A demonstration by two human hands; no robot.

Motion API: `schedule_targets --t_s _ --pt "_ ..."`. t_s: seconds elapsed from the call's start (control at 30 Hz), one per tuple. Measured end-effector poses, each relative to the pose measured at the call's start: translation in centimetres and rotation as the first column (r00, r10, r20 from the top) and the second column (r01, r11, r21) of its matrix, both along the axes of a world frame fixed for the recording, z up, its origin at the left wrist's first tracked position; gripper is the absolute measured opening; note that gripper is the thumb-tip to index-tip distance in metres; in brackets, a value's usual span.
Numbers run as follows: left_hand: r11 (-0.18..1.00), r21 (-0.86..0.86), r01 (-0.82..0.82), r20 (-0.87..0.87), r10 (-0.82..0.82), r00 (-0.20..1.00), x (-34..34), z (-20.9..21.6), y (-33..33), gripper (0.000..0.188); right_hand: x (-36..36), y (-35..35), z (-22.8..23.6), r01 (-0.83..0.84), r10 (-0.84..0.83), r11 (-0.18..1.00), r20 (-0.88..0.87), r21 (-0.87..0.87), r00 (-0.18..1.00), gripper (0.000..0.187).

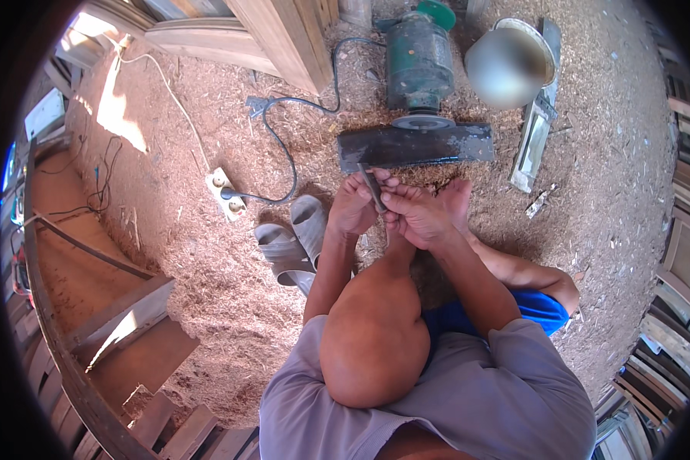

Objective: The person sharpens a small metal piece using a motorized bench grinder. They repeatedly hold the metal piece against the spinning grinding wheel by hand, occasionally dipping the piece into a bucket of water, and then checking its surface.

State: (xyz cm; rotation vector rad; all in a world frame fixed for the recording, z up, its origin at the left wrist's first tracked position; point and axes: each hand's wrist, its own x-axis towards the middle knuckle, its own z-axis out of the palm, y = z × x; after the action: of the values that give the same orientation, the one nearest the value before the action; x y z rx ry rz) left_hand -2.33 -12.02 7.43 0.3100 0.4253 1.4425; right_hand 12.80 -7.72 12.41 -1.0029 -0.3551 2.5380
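Between my two hands is a short, narrow, dark metal bar (pixel 372 188), tilted, its upper end pointing away from me. My left hand (pixel 351 205) grips it from the left, fingers curled round it. The fingers of my right hand (pixel 418 215) are closed on its lower part from the right. Just beyond my hands lies a dark, wet-looking board (pixel 460 146). Over its far edge sits the grinding wheel (pixel 422 122) of a green electric motor (pixel 419 65). The bar and the wheel are apart.
At the far right stands a round metal container (pixel 507 70) beside a long wooden piece (pixel 530 142). A black cord runs from the motor to a white socket strip (pixel 226 195). Grey slippers (pixel 309 228) lie left of my arms. Shavings cover the ground; a wooden frame (pixel 284 42) stands far left.
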Motion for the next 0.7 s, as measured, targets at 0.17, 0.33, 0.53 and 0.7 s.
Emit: schedule_targets --t_s 0.17,0.33,0.53,0.7 --pt "0.999 -0.025 0.042 0.052 -0.040 0.998 -0.4 0.6 0.0 0.050 0.2 0.1 0.3 -0.053 0.052 0.998 0.026 0.045 0.998 0.006" --pt "0.998 -0.060 0.016 0.027 -0.014 1.000 -0.4 0.5 -0.2 0.044 0.3 0.0 0.2 -0.067 0.066 0.996 0.010 0.063 0.998 0.006" --pt "0.999 -0.031 0.040 0.017 -0.040 0.999 -0.4 0.1 -0.1 0.044 0.8 0.1 0.2 -0.072 0.073 0.997 -0.028 0.034 0.997 0.006" --pt "0.996 -0.013 0.085 0.027 -0.084 0.996 -0.4 0.1 0.0 0.046 1.5 0.2 -0.2 -0.071 0.071 0.997 -0.070 0.008 0.995 0.008"
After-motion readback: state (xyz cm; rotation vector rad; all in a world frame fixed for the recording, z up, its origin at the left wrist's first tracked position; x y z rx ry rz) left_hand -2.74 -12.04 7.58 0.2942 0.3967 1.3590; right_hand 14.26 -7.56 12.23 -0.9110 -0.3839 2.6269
